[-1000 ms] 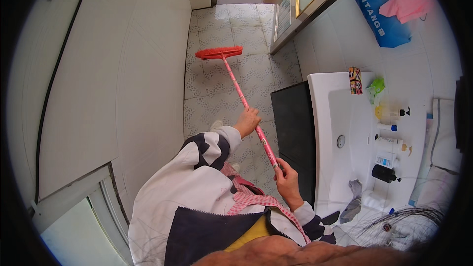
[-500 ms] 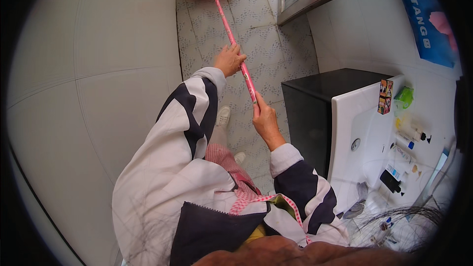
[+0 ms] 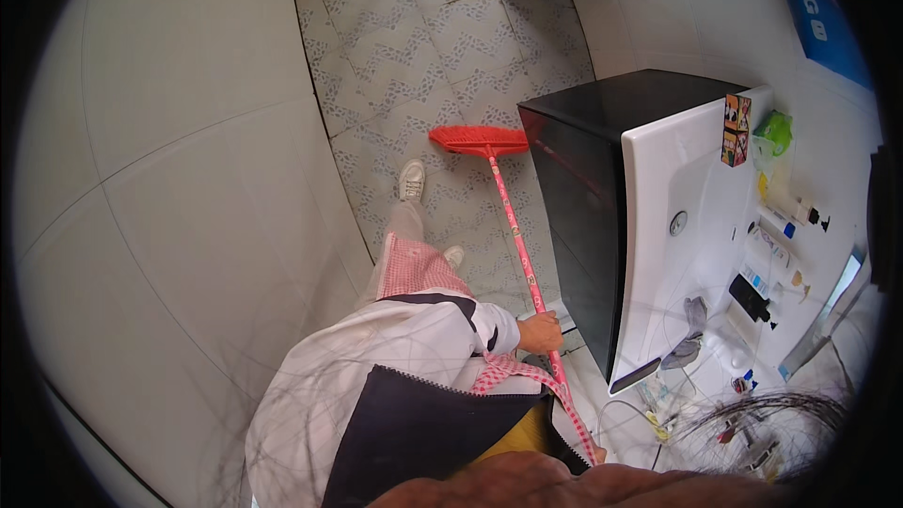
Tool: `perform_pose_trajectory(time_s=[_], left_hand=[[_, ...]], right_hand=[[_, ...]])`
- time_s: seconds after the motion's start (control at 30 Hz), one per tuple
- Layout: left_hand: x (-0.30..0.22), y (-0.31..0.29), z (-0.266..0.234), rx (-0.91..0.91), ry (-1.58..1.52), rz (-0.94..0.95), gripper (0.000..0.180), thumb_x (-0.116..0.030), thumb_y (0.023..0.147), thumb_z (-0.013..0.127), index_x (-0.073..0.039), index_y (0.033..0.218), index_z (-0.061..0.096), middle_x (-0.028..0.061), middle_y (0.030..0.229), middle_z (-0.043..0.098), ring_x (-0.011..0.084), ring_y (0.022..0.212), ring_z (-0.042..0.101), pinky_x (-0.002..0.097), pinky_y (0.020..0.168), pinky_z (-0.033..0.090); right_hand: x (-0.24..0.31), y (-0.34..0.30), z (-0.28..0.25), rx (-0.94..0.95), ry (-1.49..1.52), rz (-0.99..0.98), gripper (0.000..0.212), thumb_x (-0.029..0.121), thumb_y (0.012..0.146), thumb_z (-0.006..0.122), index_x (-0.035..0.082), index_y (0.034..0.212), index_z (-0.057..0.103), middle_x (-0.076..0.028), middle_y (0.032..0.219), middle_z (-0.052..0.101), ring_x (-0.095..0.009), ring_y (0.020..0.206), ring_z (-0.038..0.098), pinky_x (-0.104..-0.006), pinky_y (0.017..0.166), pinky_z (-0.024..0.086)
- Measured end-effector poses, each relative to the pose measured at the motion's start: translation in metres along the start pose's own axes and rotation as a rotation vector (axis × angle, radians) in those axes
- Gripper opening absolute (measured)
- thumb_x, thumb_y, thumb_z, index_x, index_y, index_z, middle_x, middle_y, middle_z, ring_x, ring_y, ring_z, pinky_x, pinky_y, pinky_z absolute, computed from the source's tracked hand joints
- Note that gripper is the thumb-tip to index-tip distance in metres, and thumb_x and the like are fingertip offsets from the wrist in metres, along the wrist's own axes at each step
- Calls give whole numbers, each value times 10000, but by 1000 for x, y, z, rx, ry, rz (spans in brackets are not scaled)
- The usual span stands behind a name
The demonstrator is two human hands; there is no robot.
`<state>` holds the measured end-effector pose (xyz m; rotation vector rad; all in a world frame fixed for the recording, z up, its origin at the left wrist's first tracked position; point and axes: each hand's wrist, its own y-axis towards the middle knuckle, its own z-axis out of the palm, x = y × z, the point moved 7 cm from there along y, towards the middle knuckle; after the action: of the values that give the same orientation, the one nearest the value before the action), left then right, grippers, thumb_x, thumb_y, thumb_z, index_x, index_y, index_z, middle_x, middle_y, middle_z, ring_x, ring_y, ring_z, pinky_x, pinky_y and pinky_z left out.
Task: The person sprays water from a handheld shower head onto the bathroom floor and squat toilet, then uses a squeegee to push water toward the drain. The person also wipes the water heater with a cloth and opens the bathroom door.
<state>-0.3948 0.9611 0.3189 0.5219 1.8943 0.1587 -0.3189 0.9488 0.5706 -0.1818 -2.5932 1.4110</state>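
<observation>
A broom with a red head (image 3: 480, 140) and a patterned pink handle (image 3: 519, 245) stands on the tiled floor. Its head lies ahead of my shoes, the right end close by the black cabinet. My left hand (image 3: 539, 331) is closed around the handle low in the view, in front of my body. Only a sliver of my right hand (image 3: 599, 454) shows at the lower edge, in line with the handle's upper end; it seems closed on it, though my clothing hides most of the fingers.
A black cabinet (image 3: 583, 216) with a white washbasin (image 3: 673, 273) stands on the right. Pump bottles (image 3: 750, 299), a small box (image 3: 736, 130) and a green pack (image 3: 775, 132) are on the basin's edge. A pale tiled wall (image 3: 188, 207) runs along the left. My shoe (image 3: 412, 180) is beside the broom head.
The broom has been drawn back toward me, its head now near my feet and the cabinet. Both hands have come back close to my body, the right almost out of view.
</observation>
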Motion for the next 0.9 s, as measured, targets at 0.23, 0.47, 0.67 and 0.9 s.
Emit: perform_pose_trajectory(time_s=[0.23, 0.47, 0.67, 0.9], left_hand=[[38, -24, -20, 246, 250, -165, 90, -191, 643, 621, -137, 575, 644, 31, 583, 620, 209, 665, 608, 342, 674, 415], [225, -109, -130, 338, 637, -452, 123, -230, 671, 669, -107, 674, 671, 42, 716, 629, 236, 823, 565, 357, 804, 413], [176, -122, 36, 499, 632, -394, 135, -240, 648, 666, -106, 651, 660, 45, 686, 622, 247, 789, 565, 375, 794, 421], [-52, -67, 321, 510, 305, -150, 138, -231, 652, 657, -97, 617, 656, 38, 655, 631, 219, 745, 589, 339, 735, 416]], right_hand=[[2, 34, 31, -55, 76, -198, 404, 18, 848, 575, 77, 1248, 567, -86, 642, 584, -71, 473, 448, -240, 450, 372], [82, 197, 139, -165, 9, -703, 414, 79, 867, 544, 107, 1279, 514, -229, 782, 607, -377, 679, 613, -426, 576, 455], [-72, 177, 166, -109, -20, -569, 436, 96, 874, 530, 131, 1308, 494, -241, 718, 582, -396, 649, 602, -444, 559, 447], [-350, 16, 138, -140, 256, -169, 417, 58, 871, 526, 97, 1287, 534, -84, 555, 417, -92, 488, 384, -280, 454, 357]])
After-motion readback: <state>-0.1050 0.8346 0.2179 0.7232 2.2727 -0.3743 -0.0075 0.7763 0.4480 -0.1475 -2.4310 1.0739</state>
